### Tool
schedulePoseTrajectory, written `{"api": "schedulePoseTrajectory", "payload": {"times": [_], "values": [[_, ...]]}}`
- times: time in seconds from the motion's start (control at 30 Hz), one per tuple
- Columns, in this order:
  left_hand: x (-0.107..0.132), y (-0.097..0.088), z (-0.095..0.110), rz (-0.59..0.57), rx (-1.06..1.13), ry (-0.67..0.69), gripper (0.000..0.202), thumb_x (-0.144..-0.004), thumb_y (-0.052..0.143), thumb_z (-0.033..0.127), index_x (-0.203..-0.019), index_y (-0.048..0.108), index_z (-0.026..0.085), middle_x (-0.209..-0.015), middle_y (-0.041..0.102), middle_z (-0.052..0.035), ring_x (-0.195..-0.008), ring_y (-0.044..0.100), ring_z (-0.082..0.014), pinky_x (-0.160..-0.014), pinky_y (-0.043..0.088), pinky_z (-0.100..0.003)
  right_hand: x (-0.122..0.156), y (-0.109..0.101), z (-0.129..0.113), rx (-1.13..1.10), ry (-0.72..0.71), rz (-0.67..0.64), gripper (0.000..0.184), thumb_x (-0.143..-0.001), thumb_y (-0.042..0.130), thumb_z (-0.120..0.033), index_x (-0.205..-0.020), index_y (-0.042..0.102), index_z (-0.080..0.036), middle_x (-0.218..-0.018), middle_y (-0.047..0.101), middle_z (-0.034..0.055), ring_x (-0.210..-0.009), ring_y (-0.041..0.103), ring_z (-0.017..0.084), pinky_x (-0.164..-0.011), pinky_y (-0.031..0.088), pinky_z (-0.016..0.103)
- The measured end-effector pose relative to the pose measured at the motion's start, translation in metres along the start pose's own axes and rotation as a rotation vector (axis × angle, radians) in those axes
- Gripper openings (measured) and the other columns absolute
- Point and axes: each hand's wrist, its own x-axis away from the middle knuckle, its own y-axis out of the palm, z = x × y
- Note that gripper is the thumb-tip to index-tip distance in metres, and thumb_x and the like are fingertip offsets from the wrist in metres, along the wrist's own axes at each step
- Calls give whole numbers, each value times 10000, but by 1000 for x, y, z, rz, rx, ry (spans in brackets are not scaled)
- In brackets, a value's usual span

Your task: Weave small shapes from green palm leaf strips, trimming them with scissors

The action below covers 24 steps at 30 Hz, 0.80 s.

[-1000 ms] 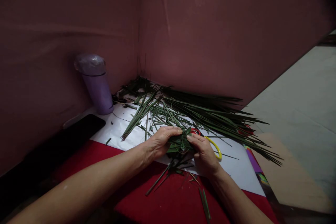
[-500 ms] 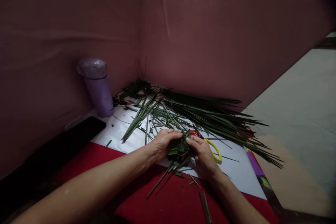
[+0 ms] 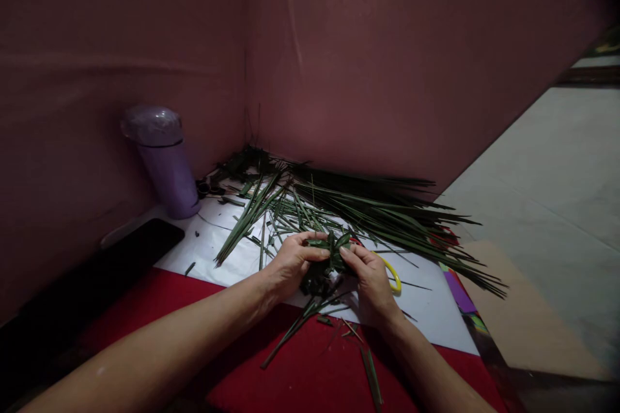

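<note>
On the left, a tall purple tumbler (image 3: 169, 174) stands by the wall, where a knock could topple it. Next, narrow leaf strips (image 3: 247, 226) lie loose on a white sheet (image 3: 208, 259); a brushing arm might scatter them. Near the centre, the left hand (image 3: 293, 261) pinches a dark green leaf bundle (image 3: 334, 257) between thumb and fingers, and the right hand (image 3: 371, 274) pinches its right side. Pulling unevenly could split a blade; easing either pinch too soon could let the folds spring loose. Just right, a yellow loop handle (image 3: 396, 281) might snag trailing leaf ends.
</note>
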Motion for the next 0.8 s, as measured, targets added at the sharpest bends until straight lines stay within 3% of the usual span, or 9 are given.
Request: {"api": "schedulePoseTrajectory", "payload": {"times": [0.17, 0.33, 0.6, 0.8], "values": [[-1, -1, -1, -10, -13, -3, 338, -508, 728, 91, -826, 615, 108, -686, 660, -58, -584, 605, -143, -631, 462, -276, 1, 1, 0, -42, 39, -51, 221, -719, 649, -373, -641, 576, -180, -598, 536, -24, -546, 461, 122, -522, 368, 241], [-4, -4, -5, 53, -112, 54, 337, -513, 737, 127, -826, 614, 121, -646, 651, -45, -538, 592, -149, -569, 450, -280, 1, 0, 2, -6, 27, -41, 213, -727, 643, -357, -634, 569, -180, -587, 514, -28, -526, 438, 112, -502, 354, 237], [-6, -4, -3, 90, -393, 181, 259, -537, 731, 164, -779, 663, 100, -672, 646, -38, -578, 567, -119, -578, 421, -235, 2, 2, 2, 7, -15, 3, 222, -713, 649, -352, -609, 569, -173, -561, 500, -33, -516, 414, 102, -487, 333, 229], [-4, -3, -5, 30, -169, 80, 357, -573, 723, 205, -909, 625, 137, -716, 647, -40, -570, 572, -128, -551, 424, -251, 1, 0, 2, 80, -78, 43, 233, -723, 636, -374, -616, 574, -177, -567, 491, -31, -526, 401, 108, -492, 329, 236]]}}
